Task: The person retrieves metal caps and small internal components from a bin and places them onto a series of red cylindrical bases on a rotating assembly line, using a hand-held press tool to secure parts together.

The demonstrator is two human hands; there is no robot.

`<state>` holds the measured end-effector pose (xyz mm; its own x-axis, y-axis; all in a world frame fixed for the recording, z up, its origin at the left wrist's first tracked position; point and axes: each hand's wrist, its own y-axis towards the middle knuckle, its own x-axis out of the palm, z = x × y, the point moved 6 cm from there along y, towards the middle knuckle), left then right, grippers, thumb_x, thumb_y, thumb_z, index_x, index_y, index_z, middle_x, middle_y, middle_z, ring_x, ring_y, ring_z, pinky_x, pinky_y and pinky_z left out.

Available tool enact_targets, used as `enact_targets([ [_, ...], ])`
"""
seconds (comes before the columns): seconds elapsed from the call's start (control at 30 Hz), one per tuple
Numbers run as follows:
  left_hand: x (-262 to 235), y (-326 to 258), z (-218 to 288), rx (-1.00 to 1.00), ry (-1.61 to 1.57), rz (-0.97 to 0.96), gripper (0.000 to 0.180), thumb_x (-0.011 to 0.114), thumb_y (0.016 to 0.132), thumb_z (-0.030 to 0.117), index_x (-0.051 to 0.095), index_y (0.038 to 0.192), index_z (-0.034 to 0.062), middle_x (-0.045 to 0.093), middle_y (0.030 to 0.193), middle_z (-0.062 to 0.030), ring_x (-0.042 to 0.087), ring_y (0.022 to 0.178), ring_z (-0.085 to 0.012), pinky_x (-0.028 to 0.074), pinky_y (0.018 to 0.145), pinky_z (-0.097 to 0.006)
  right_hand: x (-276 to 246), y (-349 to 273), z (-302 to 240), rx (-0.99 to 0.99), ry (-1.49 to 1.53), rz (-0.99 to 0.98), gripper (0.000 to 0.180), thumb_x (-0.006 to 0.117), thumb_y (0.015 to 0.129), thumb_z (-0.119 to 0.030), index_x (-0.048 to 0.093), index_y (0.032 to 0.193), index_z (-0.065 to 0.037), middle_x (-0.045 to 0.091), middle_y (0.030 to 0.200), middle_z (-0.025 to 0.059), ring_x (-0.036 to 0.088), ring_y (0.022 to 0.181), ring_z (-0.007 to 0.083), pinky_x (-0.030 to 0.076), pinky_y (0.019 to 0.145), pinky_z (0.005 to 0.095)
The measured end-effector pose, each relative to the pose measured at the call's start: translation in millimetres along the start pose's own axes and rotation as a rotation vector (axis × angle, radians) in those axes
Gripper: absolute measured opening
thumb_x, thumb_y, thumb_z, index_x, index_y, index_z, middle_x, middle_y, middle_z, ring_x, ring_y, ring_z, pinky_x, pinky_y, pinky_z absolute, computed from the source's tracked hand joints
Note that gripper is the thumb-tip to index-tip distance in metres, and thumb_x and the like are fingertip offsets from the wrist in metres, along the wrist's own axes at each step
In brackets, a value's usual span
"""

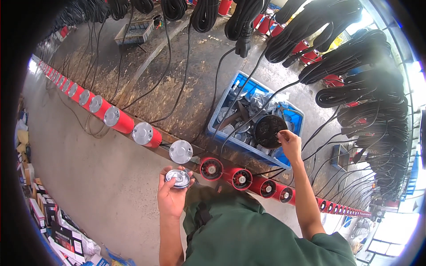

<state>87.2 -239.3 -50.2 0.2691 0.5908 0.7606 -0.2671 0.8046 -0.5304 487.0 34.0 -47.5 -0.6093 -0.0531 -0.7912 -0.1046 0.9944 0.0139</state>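
My left hand [171, 198] is closed around a round silver metal cap [178, 179], its shiny face up. Just beyond it is a red cylinder with a silver end cap [181, 152] on it. My right hand [291, 145] has its fingers pinched together at the right side of a round black dish [258, 138] full of small dark pieces, probably screws. Whatever lies between those fingertips is too small to make out. The dish rests on a blue plastic crate [248, 151] holding silver caps and clear bags. Nearest my body, a red cylinder [212, 169] shows its open end.
The row of red cylinders runs along the bench edge, with silver caps [143, 133] leftward and open ends [268, 189] rightward. Black cables [216, 84] cross the worn bench [177, 57] to hanging coils [290, 37]. A grey tray [134, 33] sits far left; boxes [66, 239] lie lower left.
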Motion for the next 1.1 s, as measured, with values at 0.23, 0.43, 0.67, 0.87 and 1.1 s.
enact_targets([
  [0.23,-15.2,0.8,5.4,0.005,0.037,0.017,0.040,0.062,0.097,0.007,0.053,0.135,0.0116,0.061,0.137,-0.0213,0.061,0.126,-0.0489,0.054,0.103,-0.061,22.5,-44.5,-47.0,0.290,0.643,-0.147,0.019,0.070,0.103,-0.013,0.075,0.108,0.004,0.080,0.101,0.0097,0.075,0.087,0.0135,0.059,0.071,0.0259],
  [0.43,-13.5,3.4,0.8,-0.018,0.053,0.019,0.037,0.060,0.099,0.006,0.052,0.134,0.0113,0.061,0.137,-0.0222,0.062,0.127,-0.0490,0.056,0.103,-0.059,85.7,-101.8,-141.6,0.114,0.771,-0.318,0.012,0.071,0.100,-0.005,0.070,0.106,0.005,0.077,0.115,0.0132,0.075,0.096,0.0169,0.062,0.083,0.0330],
  [0.67,-16.7,3.5,-7.0,-0.042,0.056,0.023,0.037,0.060,0.099,0.008,0.052,0.135,0.0104,0.060,0.139,-0.0236,0.062,0.127,-0.0503,0.057,0.104,-0.059,111.1,-126.4,-198.1,-0.684,0.173,-0.273,0.019,0.080,0.083,-0.004,0.067,0.096,-0.004,0.072,0.113,0.0100,0.068,0.097,0.0315,0.059,0.084,0.0413],
  [0.87,-20.7,-2.7,-9.6,-0.053,0.065,0.004,0.036,0.060,0.101,0.008,0.052,0.136,0.0098,0.060,0.139,-0.0232,0.062,0.128,-0.0507,0.056,0.106,-0.060,123.4,-129.1,-192.1,-0.722,0.162,-0.267,0.035,0.085,0.078,-0.008,0.071,0.110,-0.006,0.073,0.109,0.0091,0.070,0.098,0.0305,0.059,0.086,0.0411],
  [1.1,-11.2,-3.1,-13.6,-0.055,0.089,0.006,0.037,0.061,0.099,0.007,0.052,0.135,0.0101,0.062,0.136,-0.0227,0.063,0.126,-0.0510,0.056,0.106,-0.059,127.6,-127.4,-187.4,-0.694,0.203,-0.234,0.036,0.086,0.078,-0.010,0.071,0.111,-0.006,0.073,0.107,0.0098,0.069,0.096,0.0312,0.059,0.085,0.0418],
])
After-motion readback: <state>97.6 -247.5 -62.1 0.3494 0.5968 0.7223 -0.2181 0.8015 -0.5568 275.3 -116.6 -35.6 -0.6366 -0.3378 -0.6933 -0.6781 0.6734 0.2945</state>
